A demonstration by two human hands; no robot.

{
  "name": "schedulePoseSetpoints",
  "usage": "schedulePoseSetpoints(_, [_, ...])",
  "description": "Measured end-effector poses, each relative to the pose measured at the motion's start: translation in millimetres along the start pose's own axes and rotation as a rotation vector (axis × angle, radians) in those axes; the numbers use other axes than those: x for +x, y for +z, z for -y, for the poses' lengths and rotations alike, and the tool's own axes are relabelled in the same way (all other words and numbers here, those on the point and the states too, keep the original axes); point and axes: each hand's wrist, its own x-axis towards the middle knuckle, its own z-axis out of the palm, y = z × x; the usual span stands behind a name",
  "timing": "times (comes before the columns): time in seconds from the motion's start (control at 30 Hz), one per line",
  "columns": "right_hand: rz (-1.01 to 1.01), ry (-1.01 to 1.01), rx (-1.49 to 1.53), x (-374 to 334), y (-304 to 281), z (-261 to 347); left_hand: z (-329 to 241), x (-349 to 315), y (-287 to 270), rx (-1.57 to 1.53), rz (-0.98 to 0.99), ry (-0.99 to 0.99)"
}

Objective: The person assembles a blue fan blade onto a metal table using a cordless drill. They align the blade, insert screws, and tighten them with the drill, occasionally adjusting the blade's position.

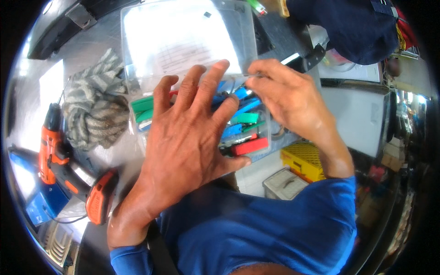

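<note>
A clear plastic case (269, 114) lies on the metal table in front of me with its lid (250, 43) swung back. White paper with printing lies under or behind the lid. Inside the case are several small coloured pieces; a red one (250, 146), a green one (246, 118) and blue ones (248, 106) show. My left hand (183, 130) spreads over the case, fingers apart, and hides much of its contents. At the case's far right corner my right hand (295, 98) has thumb and forefinger pinched together. What they grip, if anything, is too small to name.
Left of the case are a grey striped cloth (96, 101) and an orange and black cordless drill (48, 156), with a blue box (46, 205) beside it. A yellow crate (300, 160) and a lidded container (286, 183) stand lower down on the right. Dark blue fabric (339, 30) is at the far right.
</note>
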Motion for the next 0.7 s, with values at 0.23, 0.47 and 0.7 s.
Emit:
schedulePoseSetpoints(0.23, [0.161,0.113,0.129,2.1,-18.4,2.0,0.1,0.3,-0.2,-0.020,-0.018,-0.003])
schedulePoseSetpoints(0.47, [0.003,0.051,0.087,1.4,-7.8,-3.8,-1.5,6.5,-2.7,-0.025,-0.002,0.004])
schedulePoseSetpoints(0.7, [0.010,-0.014,-0.163,8.5,2.3,9.0,-1.1,2.4,-2.0,-0.035,-0.010,0.009])
